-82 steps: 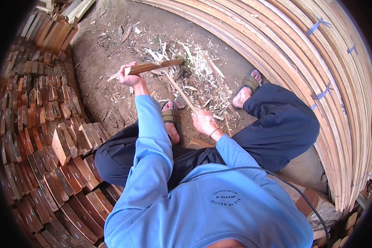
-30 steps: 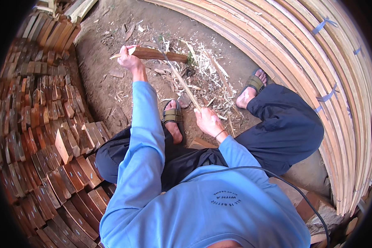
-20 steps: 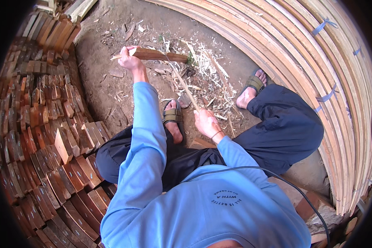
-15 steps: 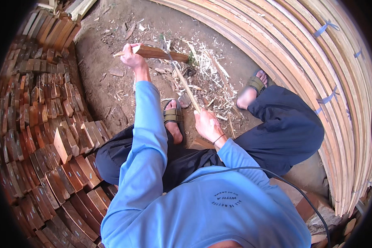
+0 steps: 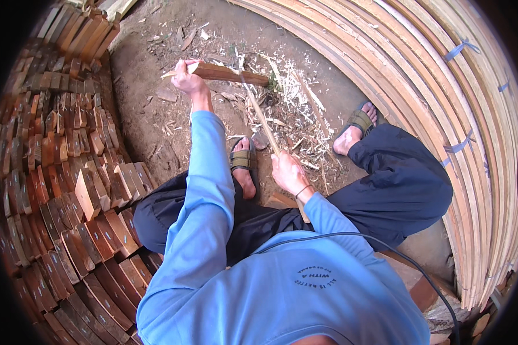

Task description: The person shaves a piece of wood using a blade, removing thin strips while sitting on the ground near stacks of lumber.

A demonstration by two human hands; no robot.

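My left hand is closed around the pale, cut end of a reddish-brown wood piece, which points to the right, low over the ground. My right hand grips a long wooden-handled tool. Its butt end sticks out behind my right wrist, over my lap. The tool's far end meets the upper face of the wood piece; seen from above its head is thin and blurred, so I cannot tell its exact kind. Pale wood shavings lie scattered on the dirt around and beyond the wood piece.
Stacked brown wood blocks form a wall along my left. Long pale boards, with blue ties, curve along the right. My sandalled feet are on either side of the working spot. A black cable crosses my shirt.
The tool's far end has come onto the wood piece, and its handle butt now shows behind my right wrist. Both hands keep their grips. The whole view has shifted slightly.
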